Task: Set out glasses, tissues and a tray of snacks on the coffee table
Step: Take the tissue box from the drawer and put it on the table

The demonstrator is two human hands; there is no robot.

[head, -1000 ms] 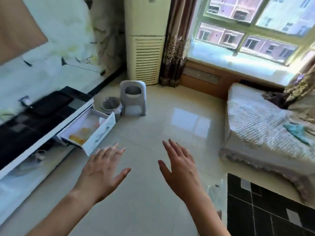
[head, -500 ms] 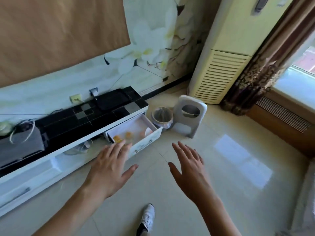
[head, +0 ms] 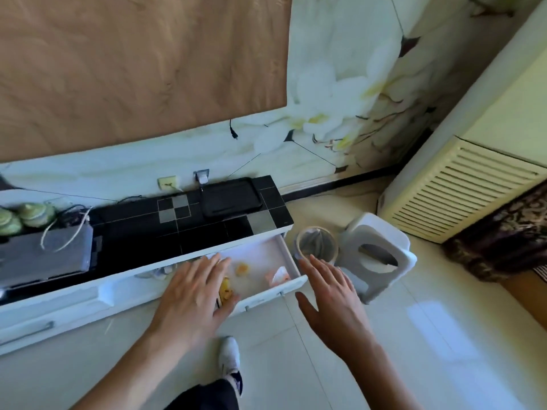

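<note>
**Both hands spread over the open drawer**

The drawer (head: 266, 269) of the low white cabinet (head: 74, 294) stood pulled out, and everything else is placed from it. The left hand (head: 192, 294) hovered over the drawer's near left corner, fingers straight and slightly spread, holding nothing. The right hand (head: 331, 300) hung just past the drawer's right front corner, fingers likewise straight and apart, thumb out to the side, also holding nothing.

Inside the drawer lay the snacks (head: 242, 269): a small yellow-orange piece near the middle, another yellow piece partly hidden beside the left hand, and a pale pink-and-white wrapped item toward the right wall. What they were exactly was too blurred to tell.

Behind the drawer, on the cabinet's black tiled top, a black tray (head: 231, 196) lay flat near the wall. Just right of the drawer stood a small bin (head: 316, 244) with a liner, and beyond that a white plastic stool (head: 381, 255). Below the drawer, on the pale floor, a white shoe (head: 229, 356) showed between the two forearms.
</note>
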